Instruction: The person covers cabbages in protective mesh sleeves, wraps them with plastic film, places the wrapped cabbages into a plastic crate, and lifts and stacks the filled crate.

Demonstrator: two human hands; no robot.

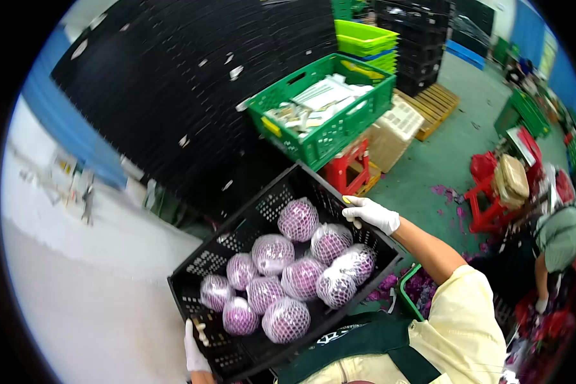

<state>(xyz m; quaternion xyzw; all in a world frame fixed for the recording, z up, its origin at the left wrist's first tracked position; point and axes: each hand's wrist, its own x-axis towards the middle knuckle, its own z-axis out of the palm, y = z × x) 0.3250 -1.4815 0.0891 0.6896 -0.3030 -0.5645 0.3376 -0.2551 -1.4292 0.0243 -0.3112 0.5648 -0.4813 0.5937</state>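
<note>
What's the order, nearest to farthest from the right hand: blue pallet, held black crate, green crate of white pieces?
1. Black crate, held by the right hand.
2. Green crate, beyond the black one.
3. Blue pallet, far back on the floor.

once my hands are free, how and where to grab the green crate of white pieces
Probably by the hand slots on its two long sides, one hand from each: the green crate sits upright and open, white pieces loose inside.

A produce packing workshop (green floor, leaf scraps scattered), with stacked crates (418, 45) and pallets (436, 105).
</note>
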